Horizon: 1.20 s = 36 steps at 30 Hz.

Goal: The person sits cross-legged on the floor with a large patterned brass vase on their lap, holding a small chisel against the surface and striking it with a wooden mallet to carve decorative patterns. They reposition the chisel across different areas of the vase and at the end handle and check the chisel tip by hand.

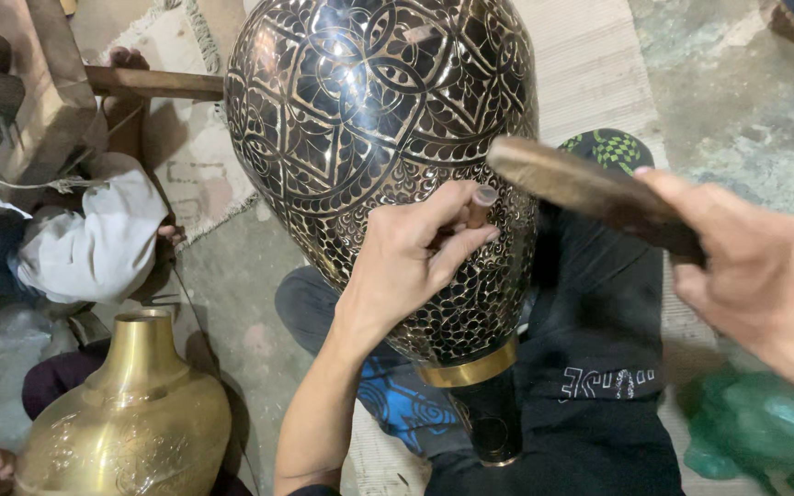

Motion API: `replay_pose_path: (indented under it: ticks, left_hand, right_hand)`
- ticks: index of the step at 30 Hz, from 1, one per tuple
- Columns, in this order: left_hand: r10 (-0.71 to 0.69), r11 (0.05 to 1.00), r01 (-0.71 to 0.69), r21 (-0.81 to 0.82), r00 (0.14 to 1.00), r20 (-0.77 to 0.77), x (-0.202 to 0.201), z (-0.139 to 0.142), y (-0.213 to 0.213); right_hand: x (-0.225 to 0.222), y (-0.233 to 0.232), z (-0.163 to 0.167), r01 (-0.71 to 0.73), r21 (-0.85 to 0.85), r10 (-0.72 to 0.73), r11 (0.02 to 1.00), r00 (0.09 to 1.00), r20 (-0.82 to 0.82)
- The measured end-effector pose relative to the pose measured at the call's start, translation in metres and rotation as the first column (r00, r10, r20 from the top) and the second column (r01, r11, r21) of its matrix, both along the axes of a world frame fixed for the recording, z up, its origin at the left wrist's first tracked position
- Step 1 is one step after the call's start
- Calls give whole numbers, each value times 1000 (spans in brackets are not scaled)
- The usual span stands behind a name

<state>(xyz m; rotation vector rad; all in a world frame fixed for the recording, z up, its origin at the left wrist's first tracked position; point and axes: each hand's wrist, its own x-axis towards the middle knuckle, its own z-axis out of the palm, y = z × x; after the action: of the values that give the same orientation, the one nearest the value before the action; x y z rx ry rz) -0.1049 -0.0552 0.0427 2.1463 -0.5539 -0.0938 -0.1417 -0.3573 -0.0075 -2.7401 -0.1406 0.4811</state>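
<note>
A large black metal vase [369, 119] with an engraved brass pattern lies tilted across my lap, its brass collar and neck [480, 386] pointing toward me. My left hand [415, 262] rests on the vase's belly and pinches a small chisel [480, 207] upright against the surface. My right hand [755, 266] grips a dark wooden mallet [590, 193], whose worn head hovers just right of and above the chisel's top.
A plain brass vase [130, 413] stands at the lower left, beside another person's white sleeve [94, 239]. A wooden beam [153, 84] lies behind it. A green plastic bag [760, 427] sits at the lower right on the concrete floor, near a woven mat [590, 64].
</note>
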Motion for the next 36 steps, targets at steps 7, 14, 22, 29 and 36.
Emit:
replay_pose_path:
  ticks: [7, 14, 22, 29, 36]
  left_hand:
    - [-29, 999, 28, 41, 999, 17, 3, 3, 0]
    - [-58, 998, 58, -4, 998, 3, 2, 2, 2]
    - [58, 998, -58, -5, 994, 96, -4, -5, -2]
    - [35, 999, -35, -3, 993, 111, -3, -7, -2]
    - [40, 999, -39, -18, 996, 79, -2, -7, -2]
  right_hand:
    - [22, -43, 3, -23, 233, 31, 972, 999, -29]
    - [23, -36, 0, -128, 163, 125, 978, 992, 29]
    - [24, -14, 10, -107, 119, 91, 987, 987, 132]
    - [23, -29, 23, -159, 165, 123, 973, 970, 208]
    - [37, -22, 33, -207, 274, 162, 939, 971, 178]
